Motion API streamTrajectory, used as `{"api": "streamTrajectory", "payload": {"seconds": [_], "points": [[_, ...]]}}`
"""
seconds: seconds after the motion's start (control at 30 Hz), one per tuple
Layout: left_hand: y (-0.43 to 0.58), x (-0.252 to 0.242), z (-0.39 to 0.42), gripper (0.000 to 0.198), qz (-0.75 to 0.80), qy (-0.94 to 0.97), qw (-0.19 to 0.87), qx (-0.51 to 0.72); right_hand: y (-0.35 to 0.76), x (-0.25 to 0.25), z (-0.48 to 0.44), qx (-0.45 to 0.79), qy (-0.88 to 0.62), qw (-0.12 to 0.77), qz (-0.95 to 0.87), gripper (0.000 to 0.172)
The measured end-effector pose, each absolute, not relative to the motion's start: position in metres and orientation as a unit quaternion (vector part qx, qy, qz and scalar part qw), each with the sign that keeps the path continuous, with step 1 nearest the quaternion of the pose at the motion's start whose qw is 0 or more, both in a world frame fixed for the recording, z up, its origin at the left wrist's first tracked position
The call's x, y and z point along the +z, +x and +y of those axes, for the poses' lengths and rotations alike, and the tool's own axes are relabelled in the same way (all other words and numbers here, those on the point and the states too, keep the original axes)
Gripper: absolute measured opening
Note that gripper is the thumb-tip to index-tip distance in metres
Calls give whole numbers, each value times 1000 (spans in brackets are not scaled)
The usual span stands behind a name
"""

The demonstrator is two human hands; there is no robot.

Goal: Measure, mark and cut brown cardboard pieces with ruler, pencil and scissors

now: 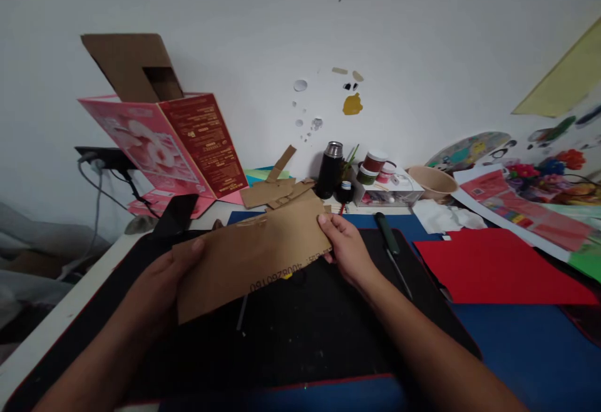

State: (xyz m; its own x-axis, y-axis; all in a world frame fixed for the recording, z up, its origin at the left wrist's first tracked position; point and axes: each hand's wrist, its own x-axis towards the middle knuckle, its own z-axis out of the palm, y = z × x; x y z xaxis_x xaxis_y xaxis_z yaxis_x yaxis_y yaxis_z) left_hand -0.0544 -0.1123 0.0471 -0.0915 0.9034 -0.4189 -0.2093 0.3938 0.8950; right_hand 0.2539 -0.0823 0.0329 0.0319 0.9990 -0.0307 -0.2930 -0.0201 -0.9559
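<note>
"Head view: what's being held?"

"Left hand and right hand each pinch an end of the cardboard piece, above the black mat."

"And the containers?"

"Clear-fronted box holding small, partly pink bits; jars with reddish, green and pink contents sit on top."

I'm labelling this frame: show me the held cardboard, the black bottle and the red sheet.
Held cardboard [256, 254], head view: middle of its face.
Black bottle [330, 174], head view: its body.
Red sheet [502, 269], head view: its middle.
</note>
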Motion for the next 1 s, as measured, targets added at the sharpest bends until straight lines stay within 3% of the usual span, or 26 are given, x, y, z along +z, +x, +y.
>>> {"api": "streamTrajectory", "payload": {"seconds": [0.13, 0.3, 0.43, 0.57, 0.67, 1.0], "points": [[-56, 55, -107, 101, 562, 263, 625, 474, 236, 28, -66, 611, -397, 574, -373, 53], [-56, 51, -107, 84, 503, 410, 542, 534, 246, 10, -50, 615, -374, 618, -315, 55], [-43, 34, -110, 43, 531, 691, 347, 346, 278, 1, -41, 609, -342, 664, -267, 50], [-8, 6, -97, 57, 442, 878, 115, 144, 298, -1, -38, 622, -312, 674, -246, 42], [12, -14, -82, 53, 405, 911, 19, 68, 300, -4, -38, 631, -319, 667, -236, 41], [30, -16, -73, 40, 326, 945, -12, 37, 288, -3, -43, 659, -327, 642, -216, 47]]}}
